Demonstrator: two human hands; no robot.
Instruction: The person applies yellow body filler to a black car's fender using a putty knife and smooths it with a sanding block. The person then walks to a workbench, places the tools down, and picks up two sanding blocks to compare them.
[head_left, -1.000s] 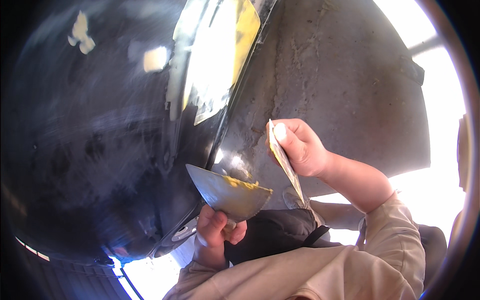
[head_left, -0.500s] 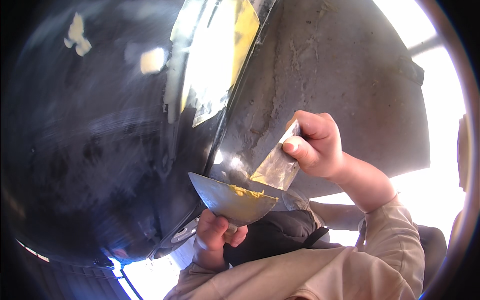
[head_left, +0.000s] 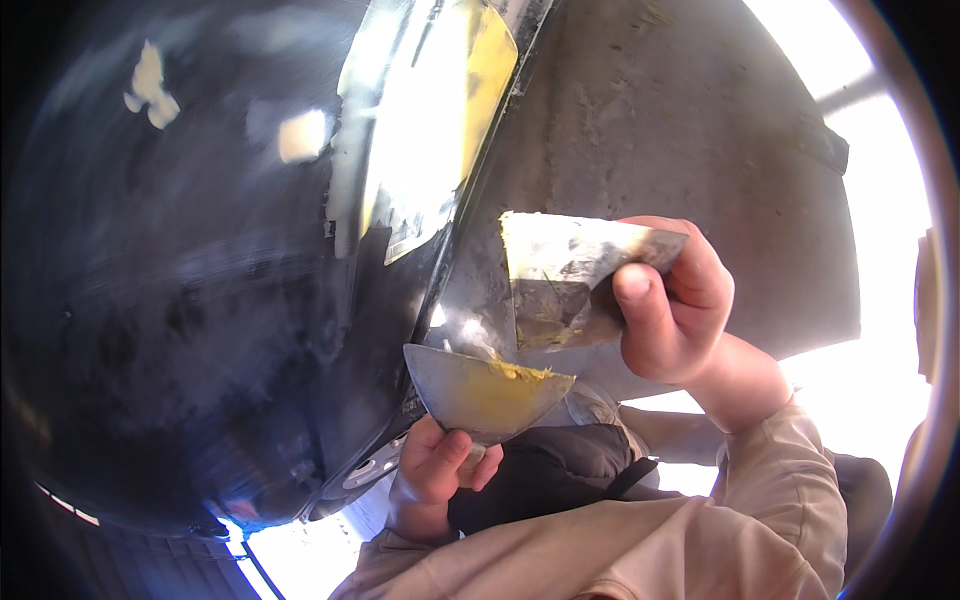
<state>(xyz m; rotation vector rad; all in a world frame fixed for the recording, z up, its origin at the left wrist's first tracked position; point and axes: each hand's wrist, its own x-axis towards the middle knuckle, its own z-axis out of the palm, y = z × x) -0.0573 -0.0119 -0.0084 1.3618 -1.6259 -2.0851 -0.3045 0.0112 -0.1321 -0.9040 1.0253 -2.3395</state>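
Observation:
My left hand (head_left: 438,470) is closed round the short handle of a wide putty knife (head_left: 480,398), low in the middle of the view. Yellow filler (head_left: 520,372) clings along that blade's upper edge. Thumb and fingers of my right hand (head_left: 680,310) pinch a flat metal spreader (head_left: 565,280), its broad edge turned left and smeared with yellow. The spreader hangs just above the putty knife, apart from it. Left of both tools curves a dark car body panel (head_left: 220,260) with a strip of pale and yellow filler (head_left: 425,120) along its edge.
A dusty grey-brown surface (head_left: 700,130) lies beyond my right hand. Two smaller pale patches (head_left: 302,135) mark the dark panel. Below my hands are my beige clothing (head_left: 620,545) and a dark cloth-like item (head_left: 550,460). Bright light comes from the right side.
My right hand has lifted the spreader off the putty knife's edge and turned it so its broad edge faces left. The putty knife has shifted slightly right and tilted.

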